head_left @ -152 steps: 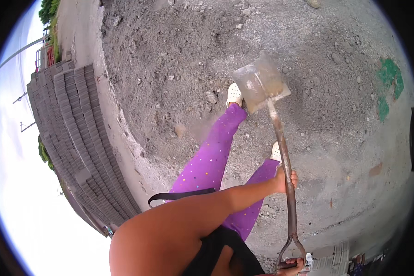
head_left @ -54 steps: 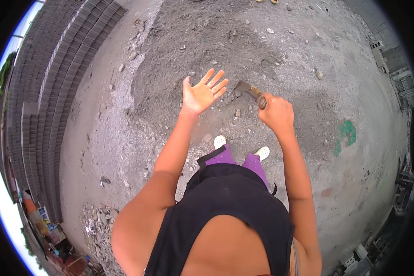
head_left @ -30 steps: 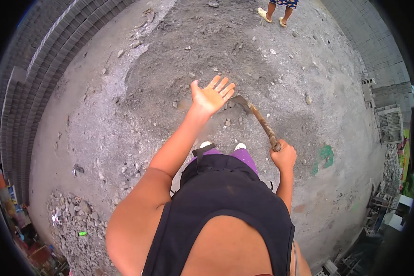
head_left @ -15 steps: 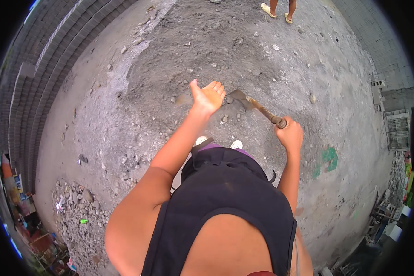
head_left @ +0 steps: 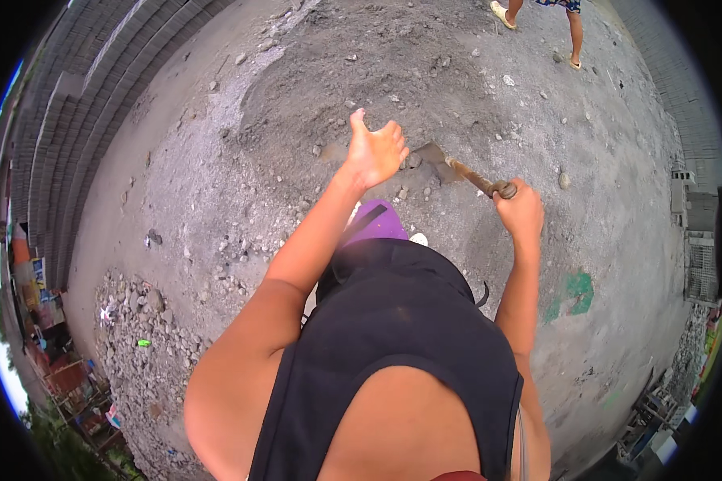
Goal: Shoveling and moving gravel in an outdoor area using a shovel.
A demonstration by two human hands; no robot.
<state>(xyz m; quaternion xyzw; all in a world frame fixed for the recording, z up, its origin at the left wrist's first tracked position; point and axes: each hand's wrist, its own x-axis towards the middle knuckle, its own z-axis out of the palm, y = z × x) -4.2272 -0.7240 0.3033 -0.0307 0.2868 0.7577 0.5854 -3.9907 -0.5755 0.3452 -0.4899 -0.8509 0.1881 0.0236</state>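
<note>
The shovel [head_left: 457,167] lies slanted, its long axis running from the handle end up-left to the blade, which points into the gravel mound [head_left: 353,72]. The right hand [head_left: 520,212] holds a closed grip on the handle end; the left hand [head_left: 375,150] hovers spread wide, just left of the blade.

No screens or legible signs appear. A small bright-green packet [head_left: 143,343] lies on the rubble at lower left; coloured rectangular boards [head_left: 36,282], orange and pale, stand at the far-left edge.
</note>
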